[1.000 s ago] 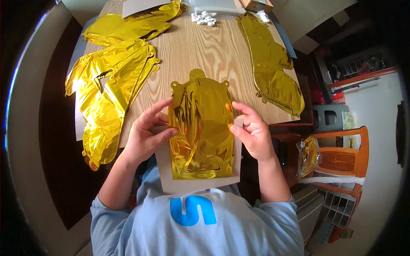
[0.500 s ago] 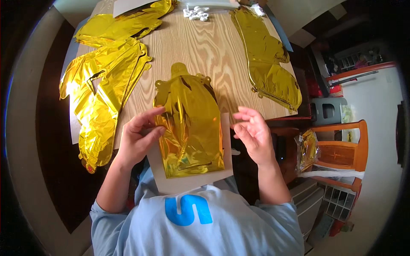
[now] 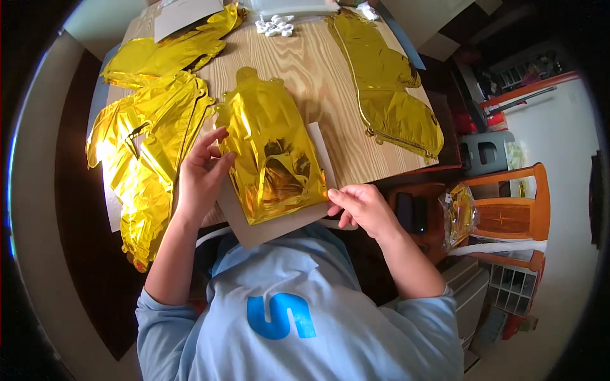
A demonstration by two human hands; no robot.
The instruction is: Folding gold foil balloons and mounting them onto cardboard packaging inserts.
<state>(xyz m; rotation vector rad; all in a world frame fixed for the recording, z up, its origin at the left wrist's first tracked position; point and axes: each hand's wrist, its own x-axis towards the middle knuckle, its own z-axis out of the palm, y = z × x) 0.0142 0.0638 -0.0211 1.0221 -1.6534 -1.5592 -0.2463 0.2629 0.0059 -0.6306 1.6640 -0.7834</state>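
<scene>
A folded gold foil balloon [image 3: 264, 127] lies flat in front of me, its narrow tab pointing away. Beneath it is a pale sheet of card [image 3: 259, 235], which shows along the near edge and down the right side. My left hand [image 3: 204, 170] is beside the balloon's left edge, thumb and forefinger apart, the other fingers curled. With thumb and forefinger, my right hand [image 3: 361, 209] pinches the balloon's near right corner. Whether the card is also in that pinch, I cannot tell.
More flattened gold foil balloons lie on the wooden table: one at left [image 3: 152, 152], one at far left [image 3: 165, 54], one at right [image 3: 394, 82]. White ribbon rolls [image 3: 274, 26] sit at the back. A wooden chair [image 3: 508, 213] holding a bagged balloon [image 3: 460, 213] stands at right.
The balloon and card have shifted away from me and slightly left, turning a little. My right hand has come in and closed on the near right corner; my left hand stays beside the left edge.
</scene>
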